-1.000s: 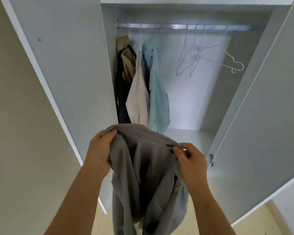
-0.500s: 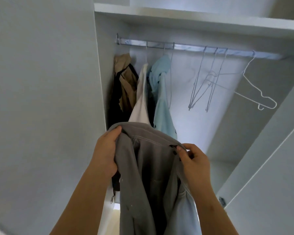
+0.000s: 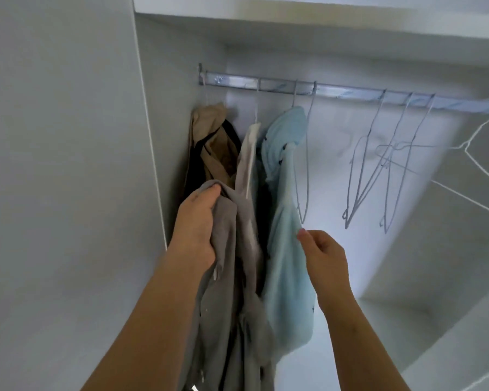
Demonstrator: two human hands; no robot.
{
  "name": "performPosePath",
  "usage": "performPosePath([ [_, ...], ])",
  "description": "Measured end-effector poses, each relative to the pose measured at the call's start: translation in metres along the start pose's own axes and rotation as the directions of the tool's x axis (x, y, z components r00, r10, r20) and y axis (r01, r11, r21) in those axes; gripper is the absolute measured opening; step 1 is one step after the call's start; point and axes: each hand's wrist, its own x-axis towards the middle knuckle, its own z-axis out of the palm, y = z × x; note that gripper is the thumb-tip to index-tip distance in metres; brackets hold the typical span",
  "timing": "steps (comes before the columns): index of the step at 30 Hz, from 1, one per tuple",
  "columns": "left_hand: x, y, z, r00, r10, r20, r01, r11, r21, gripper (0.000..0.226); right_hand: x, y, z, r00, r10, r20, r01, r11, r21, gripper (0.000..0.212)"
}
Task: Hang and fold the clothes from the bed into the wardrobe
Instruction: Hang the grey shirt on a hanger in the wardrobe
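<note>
My left hand (image 3: pixel 196 227) grips the top of a grey garment (image 3: pixel 229 300), which hangs down in front of the wardrobe's left side. My right hand (image 3: pixel 323 256) is off the grey garment, fingers loosely curled, fingertips at the edge of a light blue garment (image 3: pixel 285 221) that hangs from the metal rail (image 3: pixel 350 93). An empty wire hanger (image 3: pixel 305 165) hangs just right of the blue garment, above my right hand. Whether the fingers pinch the blue cloth is unclear.
A tan and black garment (image 3: pixel 212 145) and a white garment (image 3: pixel 247 159) hang at the rail's left end. Several empty wire hangers (image 3: pixel 378 170) hang further right. The open wardrobe door (image 3: pixel 62 165) stands at left, a shelf (image 3: pixel 322 18) above the rail.
My right hand let go of the grey garment and moved right toward the blue one. My left hand carried the grey garment up and into the wardrobe. The view came closer and tilted up.
</note>
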Motion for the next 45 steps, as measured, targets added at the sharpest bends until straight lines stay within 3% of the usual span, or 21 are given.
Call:
performPosePath([
  [2, 0.016, 0.004, 0.009, 0.999, 0.033, -0.016, -0.033, 0.999, -0.018, 0.015, 0.029, -0.008, 0.001, 0.997, -0.045, -0.07, 0.046, 0.999, 0.014, 0.013],
  [5, 0.035, 0.008, 0.029, 0.997, 0.073, -0.017, -0.073, 0.997, -0.015, 0.016, 0.07, -0.015, 0.001, 0.995, -0.052, -0.083, 0.054, 0.998, 0.031, 0.031],
  [8, 0.053, 0.014, 0.051, 0.997, 0.064, -0.033, -0.065, 0.997, -0.035, 0.016, 0.102, -0.02, 0.003, 1.0, 0.0, 0.01, -0.001, 0.999, 0.04, 0.05],
  [12, 0.077, 0.014, 0.069, 0.995, 0.092, -0.049, -0.095, 0.994, -0.056, 0.029, 0.131, -0.022, 0.008, 0.977, 0.066, 0.203, -0.086, 0.992, 0.09, 0.06],
  [16, 0.095, 0.01, 0.08, 0.992, 0.111, -0.054, -0.116, 0.989, -0.096, 0.019, 0.151, -0.024, 0.013, 0.946, 0.112, 0.303, -0.165, 0.974, 0.156, 0.052],
  [19, 0.101, 0.009, 0.084, 0.992, 0.107, -0.071, -0.114, 0.987, -0.114, 0.017, 0.161, -0.024, 0.015, 0.954, 0.106, 0.28, -0.157, 0.973, 0.168, 0.031],
  [22, 0.103, 0.008, 0.084, 0.987, 0.129, -0.092, -0.14, 0.982, -0.13, 0.027, 0.168, -0.021, 0.016, 0.971, 0.103, 0.214, -0.163, 0.944, 0.287, 0.019],
  [25, 0.099, 0.007, 0.084, 0.988, 0.124, -0.09, -0.136, 0.981, -0.141, 0.035, 0.171, -0.021, 0.015, 0.98, 0.078, 0.185, -0.14, 0.927, 0.349, 0.018],
  [31, 0.083, 0.008, 0.074, 0.99, 0.107, -0.094, -0.12, 0.98, -0.158, 0.018, 0.157, -0.026, 0.012, 0.987, 0.007, 0.163, -0.066, 0.93, 0.36, 0.019],
  [41, 0.029, -0.003, 0.036, 0.992, 0.098, -0.08, -0.106, 0.989, -0.105, 0.013, 0.074, -0.01, -0.008, 0.993, 0.051, 0.11, -0.086, 0.936, 0.342, 0.014],
  [45, 0.0, -0.015, 0.01, 0.996, 0.036, -0.077, -0.04, 0.998, -0.056, 0.024, 0.022, 0.003, -0.017, 0.996, 0.063, 0.067, -0.082, 0.942, 0.324, 0.016],
])
